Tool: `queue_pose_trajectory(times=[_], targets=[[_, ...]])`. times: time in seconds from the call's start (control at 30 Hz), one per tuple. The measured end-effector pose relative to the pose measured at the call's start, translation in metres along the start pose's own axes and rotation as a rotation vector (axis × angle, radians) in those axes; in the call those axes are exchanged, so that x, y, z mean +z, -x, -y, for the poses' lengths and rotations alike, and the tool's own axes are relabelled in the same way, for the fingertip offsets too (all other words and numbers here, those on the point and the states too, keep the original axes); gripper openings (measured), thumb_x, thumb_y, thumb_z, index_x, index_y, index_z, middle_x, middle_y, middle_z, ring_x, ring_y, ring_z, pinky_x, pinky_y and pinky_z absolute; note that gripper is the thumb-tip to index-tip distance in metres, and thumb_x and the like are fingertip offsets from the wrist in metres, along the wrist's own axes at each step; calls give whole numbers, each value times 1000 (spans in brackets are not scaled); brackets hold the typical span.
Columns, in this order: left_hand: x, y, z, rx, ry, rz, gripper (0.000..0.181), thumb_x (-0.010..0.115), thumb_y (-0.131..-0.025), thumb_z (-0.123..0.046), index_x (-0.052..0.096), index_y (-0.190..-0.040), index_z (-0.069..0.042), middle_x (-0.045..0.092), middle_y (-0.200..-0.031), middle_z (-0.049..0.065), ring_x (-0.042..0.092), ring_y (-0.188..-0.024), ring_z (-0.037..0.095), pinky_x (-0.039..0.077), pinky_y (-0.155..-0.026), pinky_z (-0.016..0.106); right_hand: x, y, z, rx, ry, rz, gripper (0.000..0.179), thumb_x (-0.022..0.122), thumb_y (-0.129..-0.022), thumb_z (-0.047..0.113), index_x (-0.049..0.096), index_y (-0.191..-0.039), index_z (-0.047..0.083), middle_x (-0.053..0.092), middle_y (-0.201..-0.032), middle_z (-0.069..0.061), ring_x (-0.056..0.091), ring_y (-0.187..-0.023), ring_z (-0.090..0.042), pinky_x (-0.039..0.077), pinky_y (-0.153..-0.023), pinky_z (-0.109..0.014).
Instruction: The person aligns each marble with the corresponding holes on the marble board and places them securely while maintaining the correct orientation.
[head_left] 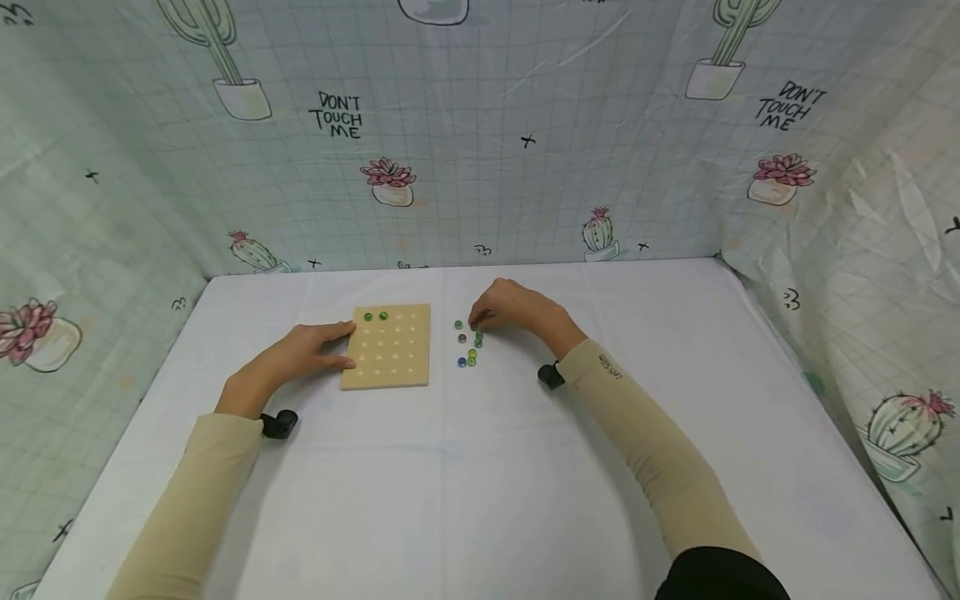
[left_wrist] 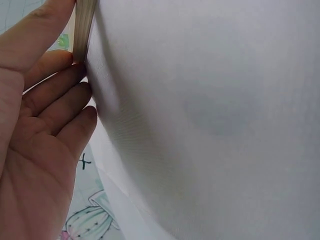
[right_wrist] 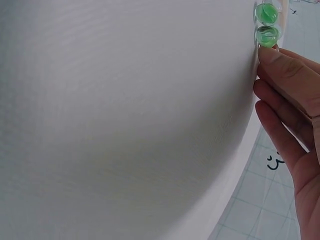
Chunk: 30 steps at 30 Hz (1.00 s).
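Observation:
A square wooden board (head_left: 405,373) with rows of small hollows lies on the white table. Two green marbles, one at the corner (head_left: 368,317) and one beside it (head_left: 383,316), sit in its far row. My left hand (head_left: 303,354) touches the board's left edge with thumb and fingers spread along it. To the right of the board, my right hand (head_left: 517,307) reaches down with bent fingers to a loose group of glass marbles (head_left: 472,352). Its thumb and index finger pinch at a marble, mostly hidden by the fingertips, close to a green marble (right_wrist: 266,13).
A blue marble (head_left: 462,362) lies at the near end of the loose group, and a dark one (head_left: 462,338) farther up. The white-covered table (head_left: 450,500) meets a patterned cloth (head_left: 465,167) at the back and sides. Each wrist carries a small black camera (head_left: 280,424).

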<state>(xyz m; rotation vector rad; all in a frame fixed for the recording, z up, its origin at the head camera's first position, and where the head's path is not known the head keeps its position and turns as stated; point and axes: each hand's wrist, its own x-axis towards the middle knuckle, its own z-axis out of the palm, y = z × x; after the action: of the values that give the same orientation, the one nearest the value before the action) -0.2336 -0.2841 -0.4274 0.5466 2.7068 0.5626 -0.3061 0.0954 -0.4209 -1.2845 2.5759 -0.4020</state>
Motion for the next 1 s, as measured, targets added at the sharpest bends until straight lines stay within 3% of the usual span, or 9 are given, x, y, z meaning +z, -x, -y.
queue_pose_trajectory(times=[0.53, 1.0], targets=[[2, 1, 5, -21, 27, -17, 88, 76, -89, -47, 38, -156, -4, 34, -159, 24, 28, -148, 45, 26, -120, 60, -1, 2, 1, 48, 11, 4, 18, 77, -93, 16, 81, -110, 12, 78, -108, 1, 71, -101, -11, 56, -91, -23], [3, 0, 6, -45, 20, 1, 90, 75, -88, -51, 37, -157, -6, 33, -160, 23, 27, -149, 45, 26, -120, 60, -7, 9, 6, 73, -29, -50, 20, 77, -93, 17, 81, -112, 14, 77, -110, 3, 71, -102, -11, 55, -91, -23]])
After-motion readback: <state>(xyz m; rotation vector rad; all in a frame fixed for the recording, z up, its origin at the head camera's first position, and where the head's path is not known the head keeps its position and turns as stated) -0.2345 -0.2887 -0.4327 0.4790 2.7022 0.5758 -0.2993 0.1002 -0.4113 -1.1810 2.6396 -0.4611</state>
